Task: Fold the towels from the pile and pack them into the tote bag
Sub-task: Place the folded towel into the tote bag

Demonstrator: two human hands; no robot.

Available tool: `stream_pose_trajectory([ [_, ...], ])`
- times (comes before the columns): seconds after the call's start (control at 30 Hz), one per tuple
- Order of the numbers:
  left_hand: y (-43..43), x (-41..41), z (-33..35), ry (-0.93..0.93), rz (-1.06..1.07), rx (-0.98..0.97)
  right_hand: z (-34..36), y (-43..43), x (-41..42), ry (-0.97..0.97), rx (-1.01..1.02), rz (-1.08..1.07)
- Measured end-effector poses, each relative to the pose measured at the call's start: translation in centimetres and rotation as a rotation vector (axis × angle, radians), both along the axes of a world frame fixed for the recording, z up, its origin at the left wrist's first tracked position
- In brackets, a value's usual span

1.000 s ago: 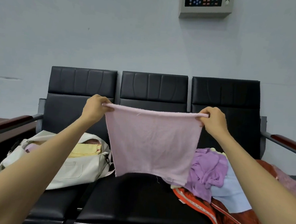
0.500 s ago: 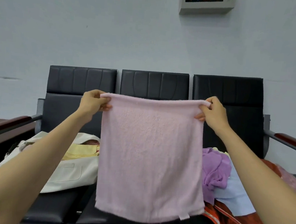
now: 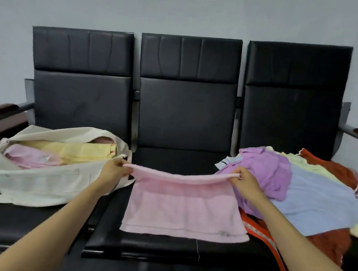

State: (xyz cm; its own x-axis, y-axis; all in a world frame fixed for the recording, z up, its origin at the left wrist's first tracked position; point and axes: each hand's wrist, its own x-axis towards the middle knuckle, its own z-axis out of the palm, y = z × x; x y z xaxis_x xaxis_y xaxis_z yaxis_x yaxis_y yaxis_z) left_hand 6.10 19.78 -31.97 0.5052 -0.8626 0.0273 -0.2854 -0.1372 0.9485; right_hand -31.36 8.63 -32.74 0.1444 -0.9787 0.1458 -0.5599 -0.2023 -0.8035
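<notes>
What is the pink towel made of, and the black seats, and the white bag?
Pink towel: soft fuzzy cloth, likely cotton terry; it sags. Black seats: smooth leather or fake leather, creased with a dull shine. White bag: matte woven cloth, probably canvas; it slumps.

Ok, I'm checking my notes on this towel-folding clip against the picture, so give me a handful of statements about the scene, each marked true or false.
1. Both hands grip the pink towel by its far edge, the left hand at one corner and the right hand at the other. True.
2. The pink towel hangs in the air, clear of the seat. False: its near part lies flat on the middle seat.
3. The tote bag already holds folded towels, a yellow one and a pink one. True.
4. The tote bag sits on the right seat. False: it is on the left seat; the pile of unfolded towels is on the right.
5. The tote bag is zipped shut. False: it is open.
</notes>
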Motion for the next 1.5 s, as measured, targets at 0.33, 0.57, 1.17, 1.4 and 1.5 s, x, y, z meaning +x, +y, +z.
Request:
stream_pose_trajectory([
  [0.33,9.0,-1.4,-2.7,-0.006,-0.292,0.072,-1.0,5.7,-6.1,0.111,0.103,0.312],
  [0.57,9.1,-1.1,-4.1,-0.134,-0.38,0.227,-1.6,6.8,-7.2,0.284,0.136,0.429],
  [1.17,1.5,-2.8,-6.2,-0.233,-0.079,0.555,-2.1,5.9,3.8,0.637,0.055,0.607],
  [1.4,1.8,-2.8,-3.8,-0.34,-0.15,0.33,-4.0,6.2,8.4,0.907,0.132,0.774],
  [1.5,3.0,-1.5,-1.6,-0.145,-0.159,0.059,-4.8,6.9,10.7,0.925,0.099,0.801],
])
